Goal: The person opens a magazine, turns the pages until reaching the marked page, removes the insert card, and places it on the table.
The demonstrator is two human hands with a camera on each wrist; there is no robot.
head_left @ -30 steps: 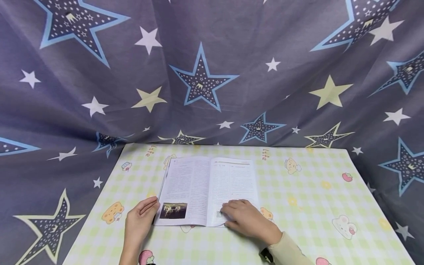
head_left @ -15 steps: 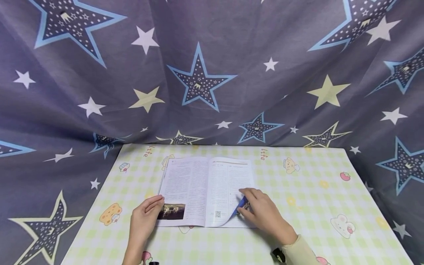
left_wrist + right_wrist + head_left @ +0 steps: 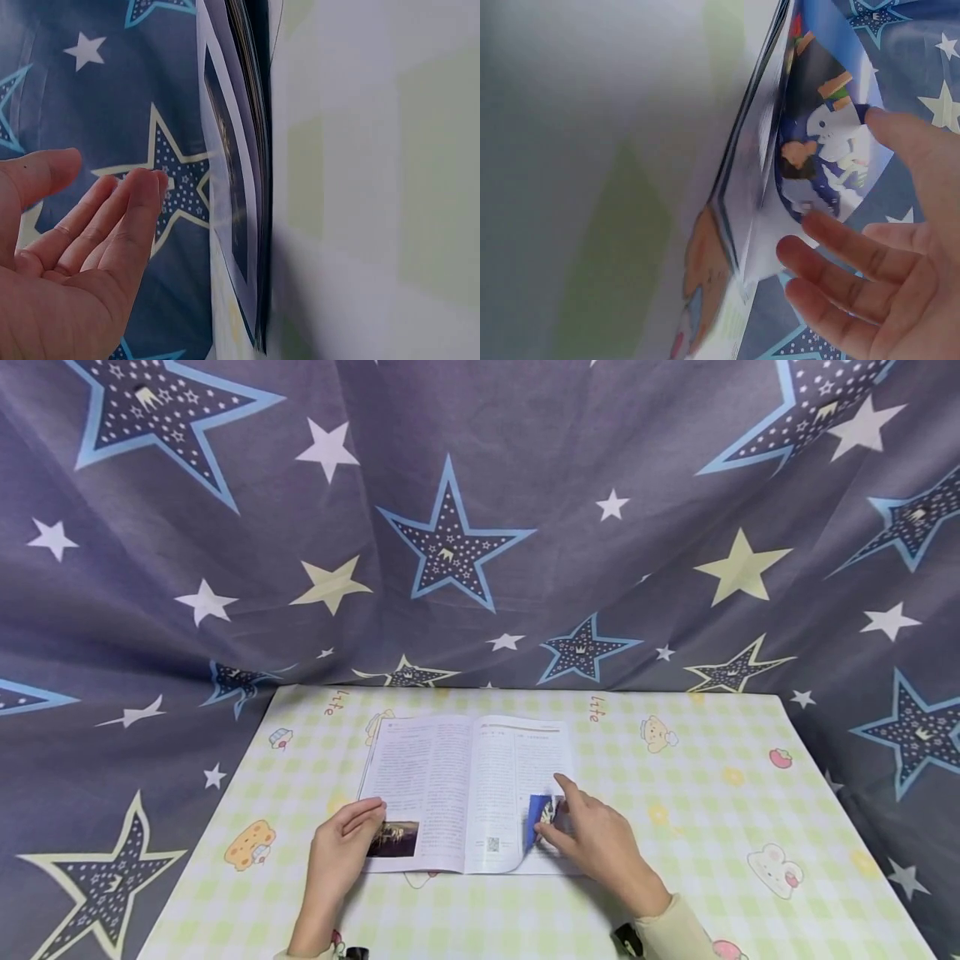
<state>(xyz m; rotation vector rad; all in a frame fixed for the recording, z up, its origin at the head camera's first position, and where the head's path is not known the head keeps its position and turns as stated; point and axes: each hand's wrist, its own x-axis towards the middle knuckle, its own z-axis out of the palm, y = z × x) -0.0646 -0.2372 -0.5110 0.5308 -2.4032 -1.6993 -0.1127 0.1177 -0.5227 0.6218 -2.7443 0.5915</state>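
A magazine (image 3: 408,760) lies spread on the table, with columns of text and a dark picture (image 3: 397,839) at the lower left. My left hand (image 3: 341,843) hovers over its left edge, fingers fairly straight and holding nothing; the left wrist view shows the fingertips (image 3: 154,180) apart from the paper. At the right page's lower corner, my right hand (image 3: 603,843) holds the curled-up page (image 3: 836,127) between thumb and index finger. A blue picture with figures shows on that page's underside. The other right fingers are loosely bent beside it.
A green-and-white checked cloth with cartoon prints covers the table (image 3: 712,793). Behind and at both sides hangs a dark curtain (image 3: 570,568) printed with stars. Black straps (image 3: 628,939) show at the wrists.
My right hand has moved right from the lower right page, lifting its corner so the blue underside shows. My left hand has shifted right, from beside the magazine to over its left page.
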